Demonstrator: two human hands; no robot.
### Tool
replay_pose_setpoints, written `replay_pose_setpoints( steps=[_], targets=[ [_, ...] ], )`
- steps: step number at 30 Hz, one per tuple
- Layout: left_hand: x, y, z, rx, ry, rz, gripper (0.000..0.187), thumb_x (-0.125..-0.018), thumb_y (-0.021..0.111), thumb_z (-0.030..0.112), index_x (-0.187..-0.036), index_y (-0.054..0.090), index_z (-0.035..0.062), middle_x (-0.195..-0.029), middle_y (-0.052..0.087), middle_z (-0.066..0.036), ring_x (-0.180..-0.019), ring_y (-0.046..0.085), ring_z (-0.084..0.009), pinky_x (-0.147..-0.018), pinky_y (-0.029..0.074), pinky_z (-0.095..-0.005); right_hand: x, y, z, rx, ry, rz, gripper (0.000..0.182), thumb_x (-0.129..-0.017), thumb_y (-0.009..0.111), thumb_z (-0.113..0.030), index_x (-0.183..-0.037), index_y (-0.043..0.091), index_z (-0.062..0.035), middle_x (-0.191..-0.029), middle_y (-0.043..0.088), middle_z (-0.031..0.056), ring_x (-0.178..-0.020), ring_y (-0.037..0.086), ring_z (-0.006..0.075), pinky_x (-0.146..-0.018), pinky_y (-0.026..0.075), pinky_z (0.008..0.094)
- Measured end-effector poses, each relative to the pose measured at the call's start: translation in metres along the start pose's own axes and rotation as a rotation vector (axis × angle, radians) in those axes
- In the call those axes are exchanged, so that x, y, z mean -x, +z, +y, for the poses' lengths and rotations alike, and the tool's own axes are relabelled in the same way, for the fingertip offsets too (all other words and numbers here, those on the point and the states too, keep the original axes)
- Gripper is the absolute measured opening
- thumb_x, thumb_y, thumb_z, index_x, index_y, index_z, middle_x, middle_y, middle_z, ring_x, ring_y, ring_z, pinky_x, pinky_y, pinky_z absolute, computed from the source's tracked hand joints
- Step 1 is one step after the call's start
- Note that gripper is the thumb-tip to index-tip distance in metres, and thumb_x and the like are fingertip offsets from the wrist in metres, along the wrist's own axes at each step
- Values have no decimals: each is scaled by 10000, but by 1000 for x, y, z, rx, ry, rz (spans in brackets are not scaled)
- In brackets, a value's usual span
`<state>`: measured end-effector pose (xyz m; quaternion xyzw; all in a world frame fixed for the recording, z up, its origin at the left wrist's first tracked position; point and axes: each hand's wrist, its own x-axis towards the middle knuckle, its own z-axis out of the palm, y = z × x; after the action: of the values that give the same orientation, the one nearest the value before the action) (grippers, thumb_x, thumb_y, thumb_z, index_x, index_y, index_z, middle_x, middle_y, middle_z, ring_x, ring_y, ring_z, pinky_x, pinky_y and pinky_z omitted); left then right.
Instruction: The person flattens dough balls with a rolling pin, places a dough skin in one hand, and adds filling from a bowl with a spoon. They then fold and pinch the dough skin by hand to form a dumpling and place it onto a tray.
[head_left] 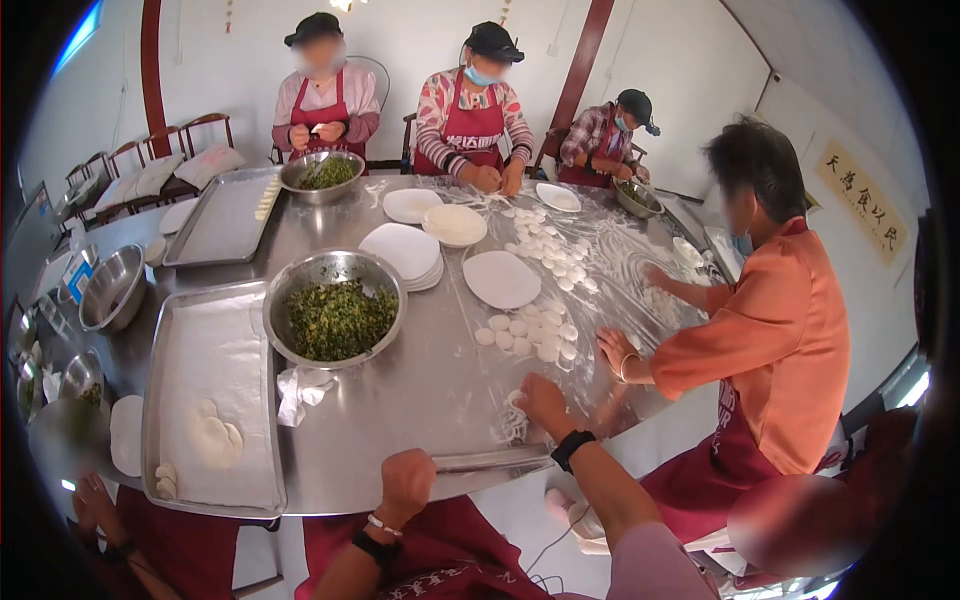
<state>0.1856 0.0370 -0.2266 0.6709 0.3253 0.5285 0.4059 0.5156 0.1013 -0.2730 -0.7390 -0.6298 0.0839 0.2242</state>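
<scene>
My left hand (407, 484) is closed in a fist at the front edge of the steel table (370, 420). The fingers face away, so anything inside them is hidden. My right hand (545, 403) is farther right, over the tabletop, with its fingers curled down beside a small floury patch (514, 418). I cannot make out what, if anything, it pinches. Small white dough pieces (540, 330) lie just beyond my right hand. A long grey strip (495, 458) runs along the table edge between my wrists.
Left of me are a tray (218, 340) with dough wrappers (213, 437) and a bowl of chopped green filling (340, 310). White plates (400, 250) stand mid-table. A person in orange (770, 340) works at right; several others sit across the table.
</scene>
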Motion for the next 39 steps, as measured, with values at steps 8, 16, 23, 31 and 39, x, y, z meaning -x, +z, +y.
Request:
replay_pose_setpoints(
  steps=[8,16,23,31,39],
  targets=[
    [4,0,3,6,0,-5,153,-764,490,44,-620,536,25,-559,523,-108,-483,519,-238,-482,410,-334,-3,7,-27,-104,-72,-252,320,-709,767,-284,-895,686,-37,-870,696,143,-833,668,313,-750,518,394],
    [10,3,8,0,-6,18,169,-773,504,58,-614,552,30,-547,525,-107,-471,523,-234,-477,409,-332,35,39,-114,-249,-525,-471,248,-790,685,-207,-975,693,-44,-887,692,155,-840,660,320,-773,508,386],
    [0,10,17,-97,75,41,193,-789,526,90,-607,543,27,-534,509,-112,-456,510,-236,-469,400,-339,32,18,-119,-194,-461,-557,235,-808,670,-207,-979,705,-49,-896,697,157,-848,659,334,-777,509,398],
    [-50,8,-8,53,-81,118,204,-796,490,78,-609,545,22,-538,523,-106,-463,512,-223,-474,405,-339,20,28,-113,-359,-304,-510,208,-838,637,-236,-895,716,-52,-885,702,162,-839,659,351,-774,511,422],
    [26,2,8,-99,164,-78,199,-778,503,85,-586,541,48,-565,532,-132,-500,543,-315,-493,432,-386,38,31,-111,-234,-426,-556,235,-844,663,-257,-975,701,-65,-913,694,161,-871,658,337,-782,502,408]
  ],
)
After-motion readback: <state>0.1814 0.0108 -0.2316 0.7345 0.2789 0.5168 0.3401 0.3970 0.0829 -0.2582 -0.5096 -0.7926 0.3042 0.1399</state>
